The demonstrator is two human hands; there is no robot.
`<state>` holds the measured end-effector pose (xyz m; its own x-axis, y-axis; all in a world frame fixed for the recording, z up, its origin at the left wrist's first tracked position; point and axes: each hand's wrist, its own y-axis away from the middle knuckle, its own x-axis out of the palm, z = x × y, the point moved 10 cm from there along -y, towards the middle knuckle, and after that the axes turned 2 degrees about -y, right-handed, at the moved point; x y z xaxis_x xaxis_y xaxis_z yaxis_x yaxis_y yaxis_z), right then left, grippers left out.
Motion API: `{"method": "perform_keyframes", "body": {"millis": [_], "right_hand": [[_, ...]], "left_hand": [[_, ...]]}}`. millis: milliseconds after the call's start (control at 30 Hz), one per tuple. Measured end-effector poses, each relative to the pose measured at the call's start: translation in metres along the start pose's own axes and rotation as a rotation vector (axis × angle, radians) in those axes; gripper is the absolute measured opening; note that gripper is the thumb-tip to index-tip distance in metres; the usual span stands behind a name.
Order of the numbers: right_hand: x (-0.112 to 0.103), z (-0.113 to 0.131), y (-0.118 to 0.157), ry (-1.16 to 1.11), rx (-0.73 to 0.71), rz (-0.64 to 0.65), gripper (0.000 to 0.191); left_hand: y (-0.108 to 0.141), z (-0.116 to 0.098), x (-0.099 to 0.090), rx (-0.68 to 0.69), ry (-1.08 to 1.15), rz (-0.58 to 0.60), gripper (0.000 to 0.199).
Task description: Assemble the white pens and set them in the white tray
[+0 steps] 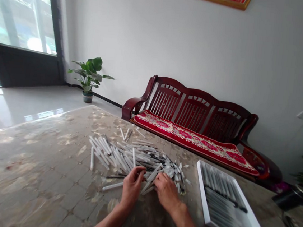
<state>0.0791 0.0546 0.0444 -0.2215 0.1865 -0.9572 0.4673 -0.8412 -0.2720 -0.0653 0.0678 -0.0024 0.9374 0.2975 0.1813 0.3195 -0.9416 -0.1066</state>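
Observation:
A heap of slim whitish tubes [121, 157] lies across the table, with dark thin pieces among them. At its near edge is my left hand [132, 183], its thumb and fingers pinched together. One pale tube [134, 157] sticks up just behind those fingers; whether they grip it I cannot tell. My right hand [167, 191] is closed, fingers curled down at the right part of the heap, and what lies under the fingertips is hidden. Between the hands a slanted white tube [152, 178] reaches towards my right fingers. Small clear and black bits [174, 170] are piled beyond the right hand.
To the right stands a shallow white box [203, 202] holding two rows of greyish tubes. A patterned cover lies on the table [40, 166]. Behind it are a dark red wooden bench [195, 107] and a potted plant [87, 96]. A black cylinder [291, 198] and cable sit far right.

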Motion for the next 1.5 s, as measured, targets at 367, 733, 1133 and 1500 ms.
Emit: {"method": "perform_keyframes", "body": {"millis": [367, 733, 1133, 1500], "right_hand": [[-0.035, -0.041, -0.006, -0.493, 0.364, -0.310, 0.017], [-0.008, -0.068, -0.030, -0.471, 0.470, -0.200, 0.025], [0.016, -0.173, -0.074, 0.133, 0.633, 0.207, 0.024], [0.033, -0.173, -0.085, 0.228, 0.574, 0.360, 0.036]], "left_hand": [[0.010, 0.001, 0.028, 0.038, -0.033, 0.196, 0.027], [0.007, 0.018, 0.027, -0.051, 0.007, 0.177, 0.023], [-0.001, 0.031, 0.018, -0.149, 0.052, 0.043, 0.036], [-0.002, 0.027, 0.014, -0.141, 0.027, 0.018, 0.043]]}}
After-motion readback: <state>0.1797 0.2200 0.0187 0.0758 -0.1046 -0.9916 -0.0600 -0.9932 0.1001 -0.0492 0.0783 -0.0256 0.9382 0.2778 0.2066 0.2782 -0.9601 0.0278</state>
